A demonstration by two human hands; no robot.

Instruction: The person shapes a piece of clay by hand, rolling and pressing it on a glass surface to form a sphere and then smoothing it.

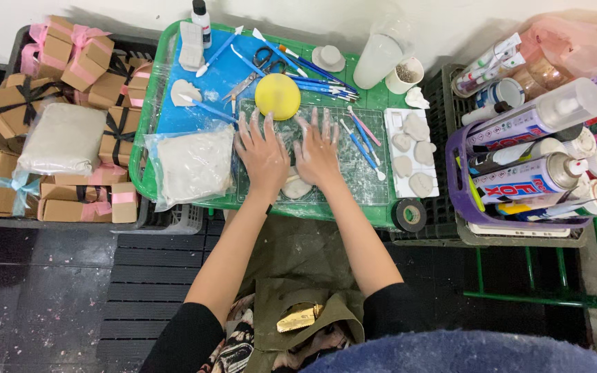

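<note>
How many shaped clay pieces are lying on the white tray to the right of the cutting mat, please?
4 on the white tray: one at the top, one left, one right, one below, plus perhaps a fifth at the bottom.

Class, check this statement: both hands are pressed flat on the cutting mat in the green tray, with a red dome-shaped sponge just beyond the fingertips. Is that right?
Not quite: the colour is wrong. The head view shows the dome-shaped sponge is yellow, not red. The rest stands: the left hand and right hand lie flat on the cutting mat in the green tray, with the sponge just beyond the fingertips.
</note>
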